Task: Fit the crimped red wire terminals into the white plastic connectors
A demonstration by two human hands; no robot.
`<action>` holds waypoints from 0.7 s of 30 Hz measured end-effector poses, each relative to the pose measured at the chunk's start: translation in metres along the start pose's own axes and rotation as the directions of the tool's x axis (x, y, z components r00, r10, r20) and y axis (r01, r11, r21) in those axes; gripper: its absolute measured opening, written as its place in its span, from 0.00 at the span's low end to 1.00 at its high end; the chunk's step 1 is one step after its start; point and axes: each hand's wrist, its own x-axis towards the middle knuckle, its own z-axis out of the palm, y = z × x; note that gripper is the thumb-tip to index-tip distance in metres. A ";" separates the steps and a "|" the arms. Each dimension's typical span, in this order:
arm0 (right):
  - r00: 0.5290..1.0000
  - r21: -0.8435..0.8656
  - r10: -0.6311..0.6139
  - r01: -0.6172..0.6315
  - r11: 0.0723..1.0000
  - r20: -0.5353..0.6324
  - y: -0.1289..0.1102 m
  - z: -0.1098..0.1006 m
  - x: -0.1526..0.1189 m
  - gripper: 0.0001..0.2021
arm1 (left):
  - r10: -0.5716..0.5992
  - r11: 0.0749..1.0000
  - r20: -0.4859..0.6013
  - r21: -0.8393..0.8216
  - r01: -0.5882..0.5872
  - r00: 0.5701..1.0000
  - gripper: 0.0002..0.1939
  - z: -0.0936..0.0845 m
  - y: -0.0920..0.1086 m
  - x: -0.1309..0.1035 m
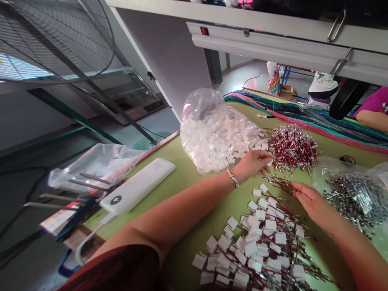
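Note:
My left hand (254,165), with a bracelet at the wrist, is closed in a pinch on a small white connector housing (269,162), partly hidden by the fingers. It is beside a heaped pile of short red wires (293,147) with silvery metal ends. My right hand (307,199) has its thumb and fingers pressed together on a few short red wires with terminals (280,182). Below both hands lies a spread of white connectors with red wires attached (256,242). Left of the wire pile, a clear plastic bag (209,129) holds many loose white housings.
A clear bag of metal terminals (357,198) lies at the right. Long coloured wires (306,115) run along the table's back. A white power bank (139,186) with a cable sits at the left edge. A large fan (57,40) stands left; a shelf (273,44) hangs overhead.

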 end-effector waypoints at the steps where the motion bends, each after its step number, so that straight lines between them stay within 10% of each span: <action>1: 0.999 -0.074 -0.032 0.031 0.997 -0.012 0.001 0.001 0.001 0.20 | -0.027 0.999 0.053 -0.037 0.029 0.998 0.09 0.004 -0.001 -0.003; 11: 0.988 -0.700 -0.128 0.034 0.714 -0.082 -0.005 0.008 0.000 0.17 | -0.070 0.976 0.310 -0.175 0.130 0.948 0.09 0.021 -0.004 -0.019; 21: 0.984 -0.554 -0.176 0.138 0.821 -0.015 -0.005 0.012 -0.001 0.16 | -0.057 0.987 0.340 -0.121 0.104 0.939 0.11 0.025 -0.003 -0.023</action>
